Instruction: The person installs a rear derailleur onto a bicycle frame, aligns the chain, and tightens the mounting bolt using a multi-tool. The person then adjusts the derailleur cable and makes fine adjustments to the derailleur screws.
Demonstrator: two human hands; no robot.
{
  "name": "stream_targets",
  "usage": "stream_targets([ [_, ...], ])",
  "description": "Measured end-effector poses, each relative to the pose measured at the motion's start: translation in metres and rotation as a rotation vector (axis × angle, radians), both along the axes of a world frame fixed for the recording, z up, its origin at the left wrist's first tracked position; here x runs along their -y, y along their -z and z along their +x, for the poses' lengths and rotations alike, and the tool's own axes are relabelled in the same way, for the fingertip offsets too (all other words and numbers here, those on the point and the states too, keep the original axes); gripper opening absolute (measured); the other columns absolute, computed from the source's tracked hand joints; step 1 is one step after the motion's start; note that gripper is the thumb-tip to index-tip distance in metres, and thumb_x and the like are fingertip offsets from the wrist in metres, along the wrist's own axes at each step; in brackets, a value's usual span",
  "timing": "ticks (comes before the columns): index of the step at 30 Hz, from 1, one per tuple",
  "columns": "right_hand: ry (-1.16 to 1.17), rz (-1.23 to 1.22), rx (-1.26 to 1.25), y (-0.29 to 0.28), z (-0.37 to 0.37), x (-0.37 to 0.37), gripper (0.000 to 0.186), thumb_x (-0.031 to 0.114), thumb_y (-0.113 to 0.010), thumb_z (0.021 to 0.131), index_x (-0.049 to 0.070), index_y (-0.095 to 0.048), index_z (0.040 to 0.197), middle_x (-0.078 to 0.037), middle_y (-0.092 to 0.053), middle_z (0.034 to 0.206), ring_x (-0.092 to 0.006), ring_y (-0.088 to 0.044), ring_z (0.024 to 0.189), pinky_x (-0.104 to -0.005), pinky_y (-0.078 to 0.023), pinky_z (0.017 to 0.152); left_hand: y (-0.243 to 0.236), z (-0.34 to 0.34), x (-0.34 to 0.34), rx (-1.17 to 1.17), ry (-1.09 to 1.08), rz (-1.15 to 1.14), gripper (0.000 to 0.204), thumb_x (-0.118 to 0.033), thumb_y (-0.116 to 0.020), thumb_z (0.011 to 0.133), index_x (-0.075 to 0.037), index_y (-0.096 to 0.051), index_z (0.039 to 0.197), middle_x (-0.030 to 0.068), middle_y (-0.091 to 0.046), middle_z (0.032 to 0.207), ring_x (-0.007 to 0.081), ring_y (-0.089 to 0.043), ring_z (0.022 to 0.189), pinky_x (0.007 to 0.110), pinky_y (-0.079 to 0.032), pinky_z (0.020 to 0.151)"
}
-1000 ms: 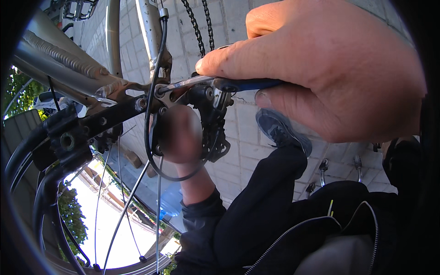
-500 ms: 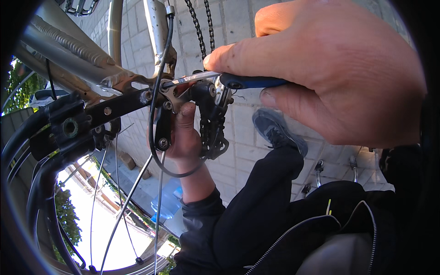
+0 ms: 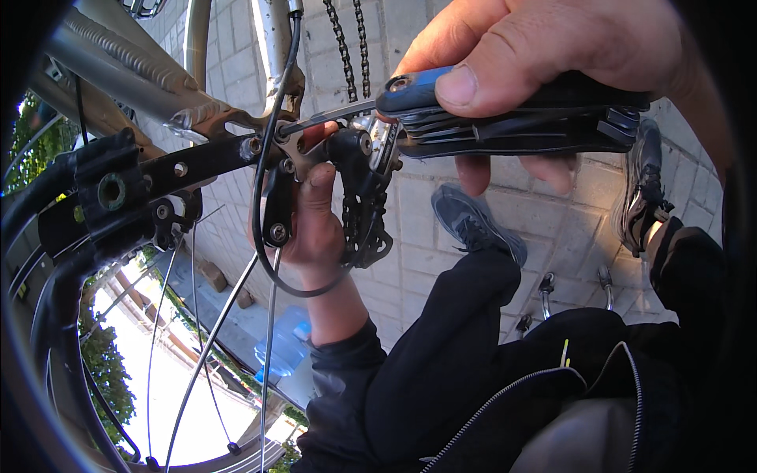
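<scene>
Head view — right hand clamping folding multi-tool, lengthwise horizontal, key pointing left, left hand gripping derailleur.

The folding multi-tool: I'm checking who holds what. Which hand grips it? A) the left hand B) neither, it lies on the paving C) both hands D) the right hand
D: the right hand wraps the folding multi-tool, thumb on its blue end, while the left hand holds the rear derailleur.

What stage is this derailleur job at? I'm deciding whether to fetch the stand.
Done: the rear derailleur sits at the frame's dropout with the chain hanging above. In hand: the right hand holds a folding multi-tool, its key reaching the mounting bolt, while the left hand steadies the derailleur. Left: whether the bolt is tight cannot be told.
</scene>
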State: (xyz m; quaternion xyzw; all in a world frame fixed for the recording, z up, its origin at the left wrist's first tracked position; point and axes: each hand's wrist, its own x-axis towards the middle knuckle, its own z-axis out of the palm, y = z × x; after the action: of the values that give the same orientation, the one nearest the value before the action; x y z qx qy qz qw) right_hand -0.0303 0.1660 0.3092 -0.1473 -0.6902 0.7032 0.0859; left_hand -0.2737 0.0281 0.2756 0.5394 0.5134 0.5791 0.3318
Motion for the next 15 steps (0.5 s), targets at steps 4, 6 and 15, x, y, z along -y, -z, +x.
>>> stream_targets([
  [4, -0.006, -0.199, 0.056, -0.008, 0.008, -0.004, 0.028, 0.026, -0.055, 0.097, 0.002, -0.064, 0.108, -0.008, -0.065, 0.084, -0.0118, -0.065, 0.07, -0.0226, -0.053, 0.057, 0.005, 0.002, -0.01, -0.003, 0.066, 0.027, 0.042, 0.0, -0.067, 0.086, 0.008, -0.054, 0.125, 0.0227, -0.063, 0.118, 0.0295, -0.061, 0.109, 0.044, -0.047, 0.1],
  [6, -0.015, -0.271, 0.056, -0.007, 0.009, -0.006, 0.029, 0.027, -0.055, 0.097, 0.002, -0.064, 0.107, -0.008, -0.066, 0.084, -0.0118, -0.065, 0.07, -0.0226, -0.053, 0.057, 0.004, -0.001, -0.01, -0.056, 0.082, 0.045, 0.041, 0.0, -0.068, 0.086, 0.007, -0.055, 0.125, 0.0223, -0.063, 0.118, 0.0286, -0.062, 0.108, 0.043, -0.048, 0.099],
  [15, -0.191, -1.031, 0.265, -0.021, 0.001, -0.025, 0.034, 0.03, -0.054, 0.097, 0.001, -0.063, 0.112, -0.004, -0.066, 0.082, -0.0106, -0.064, 0.065, -0.0224, -0.053, 0.054, 0.003, -0.004, -0.003, -0.251, -0.055, 0.064, 0.034, 0.0, -0.072, 0.083, 0.006, -0.062, 0.115, 0.016, -0.068, 0.11, 0.0213, -0.064, 0.097, 0.036, -0.049, 0.091],
])
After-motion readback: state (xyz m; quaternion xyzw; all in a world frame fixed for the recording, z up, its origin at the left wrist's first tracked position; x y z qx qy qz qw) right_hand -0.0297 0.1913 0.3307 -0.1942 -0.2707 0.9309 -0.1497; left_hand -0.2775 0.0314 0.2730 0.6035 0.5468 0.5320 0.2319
